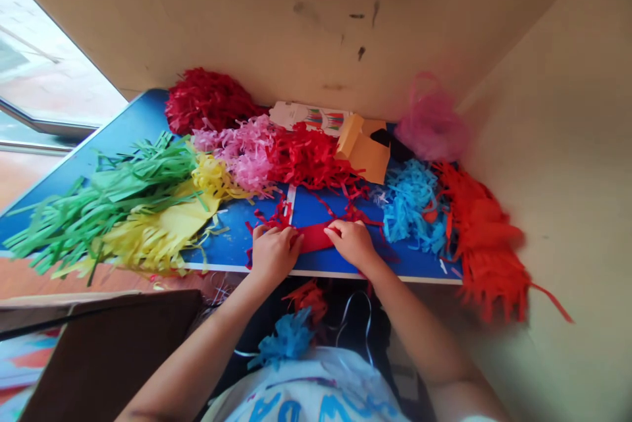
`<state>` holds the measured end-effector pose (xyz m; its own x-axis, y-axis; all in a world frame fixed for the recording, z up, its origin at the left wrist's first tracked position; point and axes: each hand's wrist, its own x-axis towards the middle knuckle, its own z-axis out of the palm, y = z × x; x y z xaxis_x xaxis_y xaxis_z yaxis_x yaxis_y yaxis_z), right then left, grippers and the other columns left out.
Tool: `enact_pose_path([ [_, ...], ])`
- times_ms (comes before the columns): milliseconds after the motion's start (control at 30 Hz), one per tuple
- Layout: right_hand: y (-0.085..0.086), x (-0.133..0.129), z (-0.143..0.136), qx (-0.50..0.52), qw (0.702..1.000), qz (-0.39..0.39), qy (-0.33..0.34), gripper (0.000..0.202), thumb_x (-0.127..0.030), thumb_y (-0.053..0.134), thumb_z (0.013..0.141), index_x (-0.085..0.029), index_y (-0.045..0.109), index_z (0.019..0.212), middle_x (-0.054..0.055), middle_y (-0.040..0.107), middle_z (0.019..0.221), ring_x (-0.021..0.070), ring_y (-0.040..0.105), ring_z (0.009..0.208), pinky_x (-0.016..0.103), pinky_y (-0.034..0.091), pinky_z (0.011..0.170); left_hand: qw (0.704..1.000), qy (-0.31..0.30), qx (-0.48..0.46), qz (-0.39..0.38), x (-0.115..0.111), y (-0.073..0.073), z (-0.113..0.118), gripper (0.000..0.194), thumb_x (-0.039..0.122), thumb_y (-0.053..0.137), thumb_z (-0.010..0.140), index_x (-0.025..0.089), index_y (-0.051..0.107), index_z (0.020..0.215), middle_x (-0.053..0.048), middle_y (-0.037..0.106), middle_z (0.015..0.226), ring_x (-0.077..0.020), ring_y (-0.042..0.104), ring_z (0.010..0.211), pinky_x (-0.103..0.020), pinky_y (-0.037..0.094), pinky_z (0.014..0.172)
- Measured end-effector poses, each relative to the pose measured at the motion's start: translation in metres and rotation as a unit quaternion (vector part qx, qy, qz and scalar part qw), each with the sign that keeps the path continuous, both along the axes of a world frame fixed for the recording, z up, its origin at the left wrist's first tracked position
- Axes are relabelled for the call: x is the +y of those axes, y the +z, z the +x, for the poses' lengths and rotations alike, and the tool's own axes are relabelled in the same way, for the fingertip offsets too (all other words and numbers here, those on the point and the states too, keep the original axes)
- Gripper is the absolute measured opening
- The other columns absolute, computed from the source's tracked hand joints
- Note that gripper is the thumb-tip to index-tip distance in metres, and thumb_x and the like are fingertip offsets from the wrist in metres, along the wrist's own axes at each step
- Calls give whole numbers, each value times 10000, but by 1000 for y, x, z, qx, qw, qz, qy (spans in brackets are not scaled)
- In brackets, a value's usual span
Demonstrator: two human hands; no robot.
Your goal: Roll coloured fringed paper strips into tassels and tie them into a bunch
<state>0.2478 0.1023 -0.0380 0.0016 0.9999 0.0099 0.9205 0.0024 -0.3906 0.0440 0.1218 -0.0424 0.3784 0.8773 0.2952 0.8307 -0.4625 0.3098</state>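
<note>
A strip of red fringed paper (316, 237) lies across the front of the blue table, its cut fringes spread out past both of my hands. My left hand (275, 252) pinches the strip's left part between thumb and fingers. At the other end my right hand (353, 244) grips it the same way, so a flat, uncut band shows between the two. Just behind the hands is a heap of bright red shredded paper (313, 157). Blue fringed paper (415, 201) lies to the right of my right hand, and yellow fringed paper (162, 231) to the left of my left hand.
Green fringed paper (108, 191) covers the left of the blue table (148, 109). Dark red (210, 99) and pink shreds (247, 149) lie behind, near a tan folded card (368, 152). Orange fringed paper (486, 237) overhangs the right edge. A brown box (113, 349) stands below left.
</note>
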Motion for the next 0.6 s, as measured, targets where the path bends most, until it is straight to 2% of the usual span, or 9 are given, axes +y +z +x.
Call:
enact_pose_path([
  [67, 1, 3, -4, -25, 1000, -9, -14, 219, -388, 568, 936, -249, 733, 894, 23, 768, 798, 192, 698, 770, 307, 385, 814, 999, 24, 33, 7, 1, -1, 4, 326, 385, 499, 933, 185, 693, 763, -63, 715, 643, -226, 660, 651, -413, 351, 856],
  [200, 4, 6, -7, -44, 998, -19, -34, 213, -390, 576, 921, -256, 741, 906, 31, 771, 811, 204, 701, 778, 297, 400, 789, 997, 30, 68, 2, 4, -2, 7, 353, 385, 470, 939, 179, 687, 752, -72, 709, 618, -222, 651, 610, -405, 351, 836],
  [467, 5, 9, -9, -34, 998, -26, -46, 185, -376, 599, 895, -261, 736, 848, 22, 772, 791, 207, 706, 775, 296, 417, 769, 997, 27, 71, -35, 7, -2, 8, 370, 392, 449, 938, 169, 693, 772, -105, 725, 666, -238, 664, 648, -406, 349, 834],
  [600, 8, 10, -9, -31, 998, -27, -50, 194, -380, 599, 893, -260, 733, 819, 20, 768, 778, 203, 702, 762, 282, 419, 716, 996, 27, 83, -23, 8, -3, 8, 365, 394, 450, 938, 172, 683, 764, -94, 719, 642, -225, 651, 615, -397, 349, 815],
])
